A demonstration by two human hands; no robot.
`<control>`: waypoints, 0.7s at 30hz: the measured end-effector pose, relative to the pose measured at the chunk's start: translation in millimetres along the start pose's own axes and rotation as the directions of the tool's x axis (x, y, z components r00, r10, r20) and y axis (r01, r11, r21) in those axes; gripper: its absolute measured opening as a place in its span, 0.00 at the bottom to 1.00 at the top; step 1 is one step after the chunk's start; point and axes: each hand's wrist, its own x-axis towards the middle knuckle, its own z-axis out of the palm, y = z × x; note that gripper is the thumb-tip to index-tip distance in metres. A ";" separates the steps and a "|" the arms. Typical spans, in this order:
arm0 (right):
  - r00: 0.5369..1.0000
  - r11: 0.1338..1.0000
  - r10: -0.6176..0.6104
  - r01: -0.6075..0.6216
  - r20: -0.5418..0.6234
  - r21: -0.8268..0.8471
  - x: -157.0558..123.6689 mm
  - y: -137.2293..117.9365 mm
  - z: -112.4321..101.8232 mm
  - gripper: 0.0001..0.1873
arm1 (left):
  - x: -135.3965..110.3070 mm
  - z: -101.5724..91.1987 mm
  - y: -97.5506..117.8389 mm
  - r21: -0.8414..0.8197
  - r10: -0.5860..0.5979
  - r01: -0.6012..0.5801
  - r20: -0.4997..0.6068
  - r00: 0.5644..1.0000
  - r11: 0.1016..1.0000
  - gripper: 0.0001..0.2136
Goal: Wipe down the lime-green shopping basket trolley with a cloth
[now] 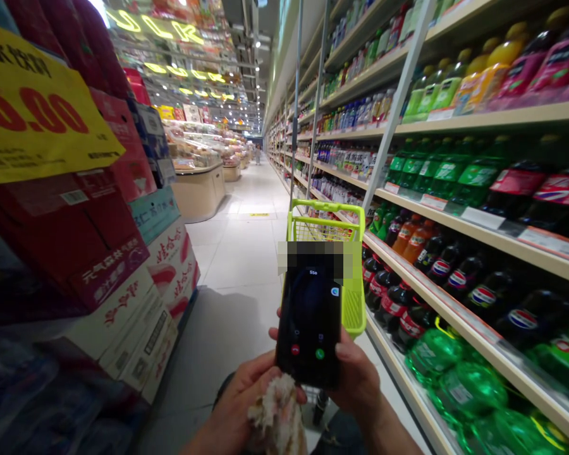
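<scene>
A black phone (310, 322) stands upright in my right hand (360, 379), whose thumb presses its right edge while fingertips show past the left edge. Its dark screen has a red and a green round call button near the bottom, and the top is blurred out. Close by the phone's lower left corner, my left hand (246, 395) is closed around a whitish, ragged, crumpled thing (279, 411). What that thing is, I cannot make out. Just beyond the phone, partly hidden by it, is a lime-green shopping cart (355, 303).
Shelves (483, 120) of drink bottles line the right side. Stacked drink cartons (137, 316) rise on the left under a yellow price sign (38, 107). Between them a tiled aisle (232, 272) runs away from me, past rounded food display counters (196, 189).
</scene>
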 end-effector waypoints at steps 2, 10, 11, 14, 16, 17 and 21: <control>1.000 0.999 -0.006 0.006 0.005 0.038 -1.3 -1.8 4.2 0.29 | -0.6 3.1 2.3 0.022 0.001 -0.001 0.010 1.000 1.000 0.18; 0.997 0.990 -0.007 -0.002 0.071 0.138 -6.6 -3.9 -2.6 0.30 | 0.6 12.1 3.0 0.039 -0.064 0.064 0.012 0.998 0.997 0.17; 0.997 0.989 -0.002 -0.009 0.075 0.148 -7.2 -4.0 -4.2 0.31 | 1.6 12.8 2.1 0.036 -0.072 0.071 0.014 0.997 0.997 0.17; 0.999 0.988 0.023 -0.030 0.047 0.151 -7.1 -4.2 -9.6 0.33 | 4.9 16.9 0.6 0.028 -0.095 0.095 0.015 0.995 0.995 0.18; 0.999 0.991 0.034 -0.036 0.018 0.128 -6.0 -5.1 -14.5 0.35 | 6.1 21.2 1.3 0.011 -0.123 0.123 -0.003 0.992 0.992 0.19; 1.000 0.993 0.027 -0.028 0.009 0.113 -5.6 -6.1 -17.5 0.35 | 6.3 23.1 1.9 -0.006 -0.137 0.137 -0.017 0.990 0.991 0.19; 0.993 0.992 -0.100 0.105 -0.062 0.076 -14.5 -15.8 -31.9 0.32 | 9.6 20.1 3.2 -0.130 -0.147 0.132 -0.117 0.982 0.983 0.23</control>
